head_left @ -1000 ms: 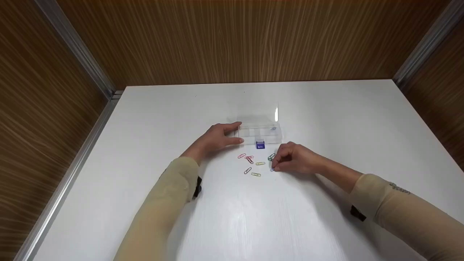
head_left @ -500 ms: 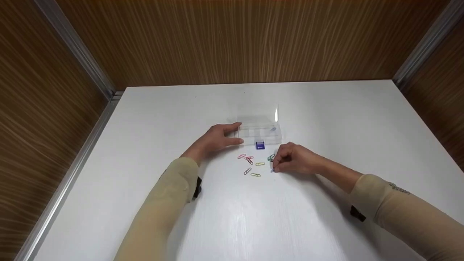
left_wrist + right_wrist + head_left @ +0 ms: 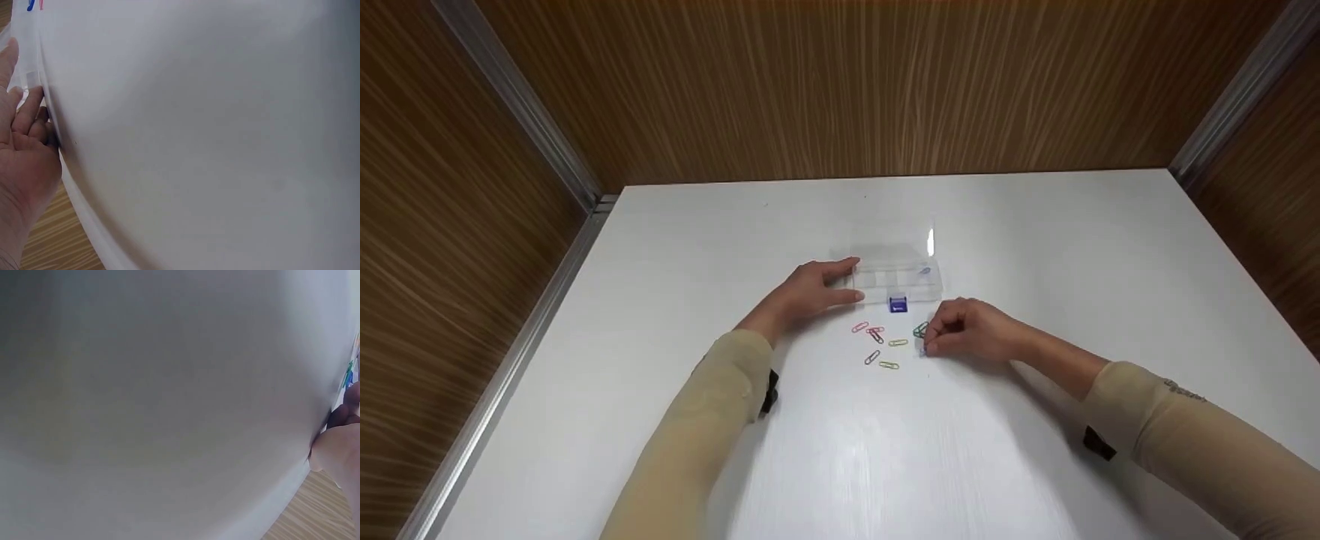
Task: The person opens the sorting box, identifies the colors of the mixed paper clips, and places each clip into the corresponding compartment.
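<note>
Right hand (image 3: 971,335) with fingers curled, tips pinching a bluish clip (image 3: 922,349) at the right edge of the scatter; compared with the frames of a second ago the clip appears raised slightly off the table (image 3: 1035,247) and blurred, which suggests, as a judgement, that the pick-up is under way and the carry has not begun. Left hand (image 3: 810,290) lies flat, fingers extended, thumb and forefinger touching the left end of the clear box (image 3: 896,276), its place unchanged; left wrist view shows those fingers (image 3: 28,121) against the box wall. Box lies open just beyond the clips, lid (image 3: 894,232) raised behind, blue latch (image 3: 898,304) facing the person; one blue clip (image 3: 925,271) already rests in its right compartment. Remaining clips: green (image 3: 919,328) just beside the right fingertips, pink (image 3: 860,326), red (image 3: 876,331), yellow (image 3: 898,342), grey (image 3: 872,357), and yellow-green (image 3: 889,365). Nothing stands between the held clip and the box except the latch and the green clip nearby. Right wrist view shows mostly table, blurred
</note>
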